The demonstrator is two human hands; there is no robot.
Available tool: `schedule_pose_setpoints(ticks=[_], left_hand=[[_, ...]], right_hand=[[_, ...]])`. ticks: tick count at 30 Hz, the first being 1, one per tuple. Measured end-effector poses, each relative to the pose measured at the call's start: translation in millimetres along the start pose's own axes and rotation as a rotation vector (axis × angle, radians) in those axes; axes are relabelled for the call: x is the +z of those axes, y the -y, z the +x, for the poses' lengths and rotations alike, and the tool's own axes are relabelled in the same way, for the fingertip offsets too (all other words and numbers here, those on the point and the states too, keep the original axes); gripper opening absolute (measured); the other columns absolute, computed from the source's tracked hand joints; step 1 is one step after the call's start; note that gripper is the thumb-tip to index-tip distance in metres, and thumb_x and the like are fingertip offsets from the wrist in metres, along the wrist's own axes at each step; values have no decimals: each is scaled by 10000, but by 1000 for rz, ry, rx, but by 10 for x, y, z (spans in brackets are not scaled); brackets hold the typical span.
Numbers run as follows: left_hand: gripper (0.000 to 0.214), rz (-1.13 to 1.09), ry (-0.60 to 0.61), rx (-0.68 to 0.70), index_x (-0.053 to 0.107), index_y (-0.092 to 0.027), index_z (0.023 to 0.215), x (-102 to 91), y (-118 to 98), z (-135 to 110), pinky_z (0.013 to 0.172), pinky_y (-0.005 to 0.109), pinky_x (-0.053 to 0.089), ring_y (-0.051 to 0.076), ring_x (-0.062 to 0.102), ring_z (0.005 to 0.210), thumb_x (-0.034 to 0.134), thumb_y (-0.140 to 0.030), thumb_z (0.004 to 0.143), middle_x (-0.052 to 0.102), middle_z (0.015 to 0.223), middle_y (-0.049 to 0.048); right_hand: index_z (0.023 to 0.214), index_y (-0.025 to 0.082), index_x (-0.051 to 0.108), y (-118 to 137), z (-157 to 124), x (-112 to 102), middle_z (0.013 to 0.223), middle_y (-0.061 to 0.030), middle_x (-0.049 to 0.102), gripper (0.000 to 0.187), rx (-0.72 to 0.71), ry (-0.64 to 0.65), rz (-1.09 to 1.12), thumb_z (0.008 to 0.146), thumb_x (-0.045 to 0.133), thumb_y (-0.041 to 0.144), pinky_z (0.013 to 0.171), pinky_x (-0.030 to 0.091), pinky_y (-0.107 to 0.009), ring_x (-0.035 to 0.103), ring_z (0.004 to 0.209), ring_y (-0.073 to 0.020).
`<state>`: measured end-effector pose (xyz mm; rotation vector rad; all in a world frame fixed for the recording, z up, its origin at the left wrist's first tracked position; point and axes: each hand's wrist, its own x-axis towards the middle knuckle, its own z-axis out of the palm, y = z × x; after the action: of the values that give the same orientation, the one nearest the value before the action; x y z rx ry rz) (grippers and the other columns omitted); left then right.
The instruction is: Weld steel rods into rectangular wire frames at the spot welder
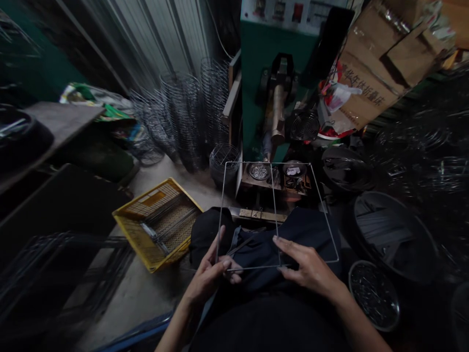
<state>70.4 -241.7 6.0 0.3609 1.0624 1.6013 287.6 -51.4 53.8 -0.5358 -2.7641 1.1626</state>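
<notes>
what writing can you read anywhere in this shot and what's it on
"华午休折叠床" on the cardboard box, printed in dark characters; reading unsure, and a character before it is hidden.
Control panel on the green machine: switch labels too blurred to read.
Yellow crate, and wire frame held by the left hand and right hand: no writing seen.

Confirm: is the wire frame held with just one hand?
No, the left hand and the right hand both grip the near edge of the wire frame.
</notes>
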Motion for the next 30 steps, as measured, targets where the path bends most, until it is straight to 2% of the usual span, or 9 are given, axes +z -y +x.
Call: schedule_pose_setpoints(ticks=[6,12,16,20,26,30], left_hand=[[981,4,-35,-20,18,-298,1546,41,-61,-5,519,284,504,212,664,544,683,-294,824,710,708,54],[1000,12,-46,-76,-34,-280,1545,62,-37,-32,559,292,524,208,673,574,665,-258,831,713,719,51],[1024,40,-26,-45,-66,-248,1542,57,-65,86,560,278,508,190,655,566,666,-239,826,703,694,40],[991,54,1,56,-40,-232,1546,44,-238,567,583,270,509,182,666,598,644,-208,830,707,710,33],[990,37,70,184,-40,-219,1545,-45,-669,1634,570,265,512,205,700,621,624,-144,814,717,692,27],[973,22,103,207,-73,-231,1539,-137,-868,2139,555,233,502,191,709,647,588,-122,834,751,791,87]], right_hand=[[1487,305,361,16,12,-24,1478,-25,458,728,22,20,44,840,670,184,1114,400,-361,479,1320,-214],[1487,341,342,12,-26,15,1468,-18,466,705,62,9,80,864,651,224,1052,470,-403,513,1290,-244],[1475,345,364,-81,44,50,1457,5,483,658,23,-45,49,883,620,212,1079,440,-390,502,1301,-215],[1444,328,427,-280,445,-118,1411,8,538,608,-12,-150,-53,878,630,242,1066,447,-366,541,1263,-195],[1384,251,519,-596,1411,-685,1311,-55,625,587,-18,-324,-284,840,691,388,1007,483,-370,610,1176,-237],[1328,191,575,-748,1846,-997,1236,-106,668,569,-16,-351,-406,823,707,416,941,512,-387,643,1115,-278]])
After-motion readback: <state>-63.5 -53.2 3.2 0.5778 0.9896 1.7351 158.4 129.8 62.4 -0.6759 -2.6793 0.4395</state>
